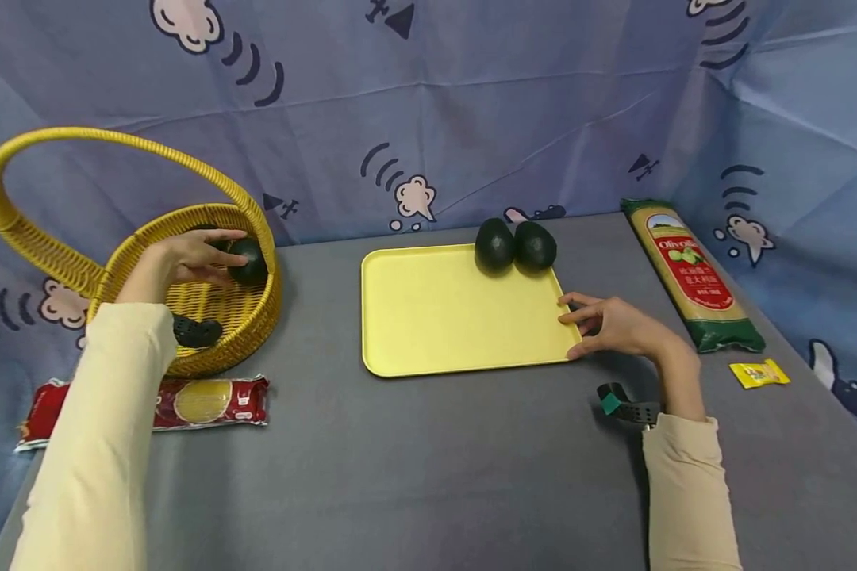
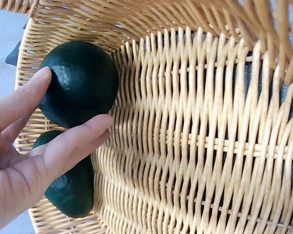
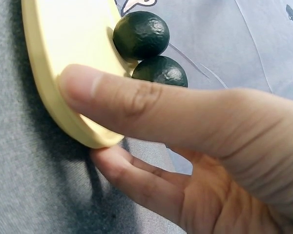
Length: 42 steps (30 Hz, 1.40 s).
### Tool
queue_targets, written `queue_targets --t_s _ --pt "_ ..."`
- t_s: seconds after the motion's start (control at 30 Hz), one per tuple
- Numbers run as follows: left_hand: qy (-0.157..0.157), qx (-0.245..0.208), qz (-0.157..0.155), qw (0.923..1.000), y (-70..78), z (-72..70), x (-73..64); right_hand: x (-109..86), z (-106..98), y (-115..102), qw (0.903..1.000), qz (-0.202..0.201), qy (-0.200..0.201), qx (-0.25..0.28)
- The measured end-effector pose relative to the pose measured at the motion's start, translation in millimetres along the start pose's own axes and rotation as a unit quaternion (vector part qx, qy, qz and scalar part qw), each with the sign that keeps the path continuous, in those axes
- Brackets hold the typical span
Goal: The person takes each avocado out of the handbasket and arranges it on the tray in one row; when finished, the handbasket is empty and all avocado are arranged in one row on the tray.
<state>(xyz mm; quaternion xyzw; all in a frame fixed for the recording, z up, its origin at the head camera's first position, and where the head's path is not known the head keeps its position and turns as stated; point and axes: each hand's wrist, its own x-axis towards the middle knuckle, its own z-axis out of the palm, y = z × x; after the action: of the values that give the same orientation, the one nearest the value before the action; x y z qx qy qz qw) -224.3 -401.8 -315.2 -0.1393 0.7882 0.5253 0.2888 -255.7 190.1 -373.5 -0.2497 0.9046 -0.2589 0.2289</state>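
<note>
My left hand (image 1: 196, 255) is inside the yellow wicker basket (image 1: 274, 317), its thumb and fingers on either side of a dark green avocado (image 2: 80, 80). Just below that one in the left wrist view lies a second avocado (image 2: 73, 192), partly hidden behind the fingers. Over on the right, my right hand (image 1: 617, 325) pinches the near right corner of a yellow tray (image 1: 436, 313); the thumb (image 3: 78, 90) lies on the rim and fingers reach under the edge. Two more avocados (image 1: 494, 246) (image 1: 536, 247) rest side by side at the tray's far right corner.
A red packet (image 1: 210, 402) lies in front of the basket, partly behind the left sleeve. The basket's tall handle (image 1: 136, 143) arches above the left arm. Right of the tray are an Olivoila pasta bag (image 1: 693, 274) and a small yellow sachet (image 1: 759, 373). A patterned cloth backs the table.
</note>
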Motion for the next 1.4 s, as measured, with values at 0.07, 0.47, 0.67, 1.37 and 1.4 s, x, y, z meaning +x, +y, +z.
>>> queue_targets --t_s 0.07,0.47,0.67,1.37,1.4 --pt "-0.014 -0.001 -0.001 0.9999 -0.1 -2.1 0.0 0.5 0 -1 1.0000 0.002 -0.001 0.000" --pt "-0.010 0.024 0.008 0.9996 -2.1 2.3 -0.1 0.3 4 0 0.9999 -0.004 -0.010 0.001" --pt "0.017 0.041 0.003 0.9990 0.2 4.8 -1.2 1.2 4 0 0.9999 -0.008 -0.007 0.001" --pt "0.052 -0.067 0.008 0.9963 7.5 7.1 -11.7 -1.4 -1 1 1.0000 -0.008 -0.002 0.004" --pt "0.051 -0.074 0.011 0.9959 6.4 7.4 -13.5 -1.4 -1 1 1.0000 -0.008 -0.001 0.003"
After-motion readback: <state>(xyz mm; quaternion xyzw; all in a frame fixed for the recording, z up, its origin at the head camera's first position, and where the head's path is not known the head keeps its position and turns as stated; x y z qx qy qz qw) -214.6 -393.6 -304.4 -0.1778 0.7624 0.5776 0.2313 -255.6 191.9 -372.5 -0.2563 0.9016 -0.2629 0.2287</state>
